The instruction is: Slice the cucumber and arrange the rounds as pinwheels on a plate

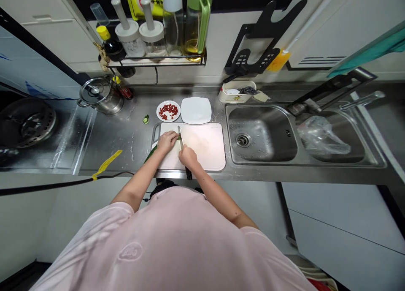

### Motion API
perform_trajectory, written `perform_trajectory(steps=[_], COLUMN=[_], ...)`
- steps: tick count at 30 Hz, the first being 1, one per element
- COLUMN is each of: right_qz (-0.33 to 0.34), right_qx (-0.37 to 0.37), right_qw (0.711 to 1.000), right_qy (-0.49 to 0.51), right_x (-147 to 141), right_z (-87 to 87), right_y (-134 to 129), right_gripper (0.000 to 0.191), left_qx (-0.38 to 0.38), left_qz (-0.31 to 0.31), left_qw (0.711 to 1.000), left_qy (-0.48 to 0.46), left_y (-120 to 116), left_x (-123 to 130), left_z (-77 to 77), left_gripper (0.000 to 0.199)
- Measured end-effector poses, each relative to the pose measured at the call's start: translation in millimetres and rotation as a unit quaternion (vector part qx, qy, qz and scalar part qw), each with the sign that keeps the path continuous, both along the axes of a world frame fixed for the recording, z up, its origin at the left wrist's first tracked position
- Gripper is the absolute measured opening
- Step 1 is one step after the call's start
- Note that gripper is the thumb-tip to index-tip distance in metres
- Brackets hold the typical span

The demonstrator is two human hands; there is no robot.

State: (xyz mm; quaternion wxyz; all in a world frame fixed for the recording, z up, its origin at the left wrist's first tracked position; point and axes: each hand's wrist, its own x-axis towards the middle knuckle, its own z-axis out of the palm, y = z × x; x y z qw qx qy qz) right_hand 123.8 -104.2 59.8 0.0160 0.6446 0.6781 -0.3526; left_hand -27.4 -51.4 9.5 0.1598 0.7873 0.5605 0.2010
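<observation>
Here, a person in a pale pink T-shirt [158, 240] works at a stainless steel counter [120, 134], both forearms converging on a white plastic cutting board [205, 145] set square to the counter's front edge, its handle toward 9 o'clock. The left hand [166, 141] sits on the board's left half, fingers curled and close together, pressing down on a dark green cucumber [150, 154], whose length runs toward 7 o'clock and pokes past the board's edge; most of it is hidden under the hand. The curl appears to keep the fingertips back from the blade. The right hand [188, 156] is closed in a firm fist around the black handle of a kitchen knife [181, 138], its narrow blade on edge, tip toward 12 o'clock, just beside the left knuckles. A cucumber slice [146, 119] lies on the bare steel at 11 o'clock, near a round plate of chopped red chilli [168, 111] and a square white plate [196, 110], both within easy reach at 12 o'clock. A double steel sink [262, 132] opens at 3 o'clock, a plastic bag [322, 135] in its far basin. A lidded steel pot [100, 96] stands at 10 o'clock, below a wall shelf of bottles [156, 61].
</observation>
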Motion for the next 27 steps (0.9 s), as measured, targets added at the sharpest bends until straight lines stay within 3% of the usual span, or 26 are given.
perform_trajectory(steps=[8, 19, 27], right_qz=[-0.014, -0.004, -0.017], right_qx=[0.019, 0.005, 0.005], right_qw=[1.000, 1.000, 1.000], right_qy=[0.008, -0.002, 0.007], right_x=[-8, -2, -10], right_z=[-5.6, -1.0, -7.2], right_y=[16, 1, 17], right_gripper=[0.025, 0.025, 0.026], left_qx=[0.002, 0.007, 0.008], left_qz=[0.002, 0.002, 0.002], left_qw=[1.000, 1.000, 1.000], left_qy=[0.010, 0.013, 0.008], left_y=[0, 0, 1], left_x=[0, 0, -1], left_z=[-0.5, -0.2, -4.7], left_gripper=[0.025, 0.026, 0.026])
